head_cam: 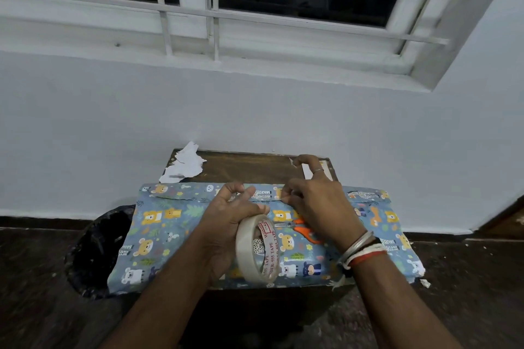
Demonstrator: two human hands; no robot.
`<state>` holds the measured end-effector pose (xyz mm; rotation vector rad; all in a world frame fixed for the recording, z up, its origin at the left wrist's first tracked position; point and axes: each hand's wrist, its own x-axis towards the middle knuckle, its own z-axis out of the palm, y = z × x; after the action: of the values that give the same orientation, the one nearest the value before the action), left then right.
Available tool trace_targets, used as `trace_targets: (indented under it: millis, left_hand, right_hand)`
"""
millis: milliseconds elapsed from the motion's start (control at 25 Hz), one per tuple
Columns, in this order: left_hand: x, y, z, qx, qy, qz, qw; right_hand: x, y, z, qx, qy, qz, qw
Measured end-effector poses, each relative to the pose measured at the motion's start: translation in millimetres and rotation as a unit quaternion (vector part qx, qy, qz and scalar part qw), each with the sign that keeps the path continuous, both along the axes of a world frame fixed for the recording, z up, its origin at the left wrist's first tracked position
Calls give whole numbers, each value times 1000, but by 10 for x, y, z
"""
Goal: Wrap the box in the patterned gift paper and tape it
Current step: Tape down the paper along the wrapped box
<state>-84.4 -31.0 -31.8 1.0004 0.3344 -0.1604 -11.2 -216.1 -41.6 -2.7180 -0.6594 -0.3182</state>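
Observation:
The box (170, 235) lies flat on a small wooden table (241, 164), covered in blue gift paper with bears and other animals. A paper flap folds over its far edge, forming a seam. My left hand (226, 215) grips a roll of clear tape (258, 249), held upright over the middle of the box. My right hand (314, 201) pinches at the seam near the tape's free end, with two fingers raised. Orange-handled scissors (300, 228) lie on the box, partly hidden under my right hand.
Torn white paper scraps (184, 164) sit at the table's far left corner, and a white strip (307, 171) lies at the far right. A black bin (99, 246) stands on the dark floor left of the table. The wall and window are close behind.

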Motion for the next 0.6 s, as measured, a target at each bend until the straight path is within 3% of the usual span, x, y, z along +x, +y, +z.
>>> trace_targets:
  millis: [120,200,280,400,600]
  left_hand:
    - [-12,-14,0,-18,11,1,1000]
    - [-29,-14,-3,-20,13,-3,1000]
    - [-25,-22,-2,-18,18,-1,1000]
    - [-14,-29,-2,-24,22,6,999]
    - [5,-23,-36,-21,25,7,999]
  right_hand:
    - [-9,-85,24,116,41,11,992]
    - [-17,-126,79,284,105,23,953]
    - [-24,-130,128,384,183,26,905]
    - [-21,-74,113,401,262,37,877]
    - [0,-3,121,351,291,57,888]
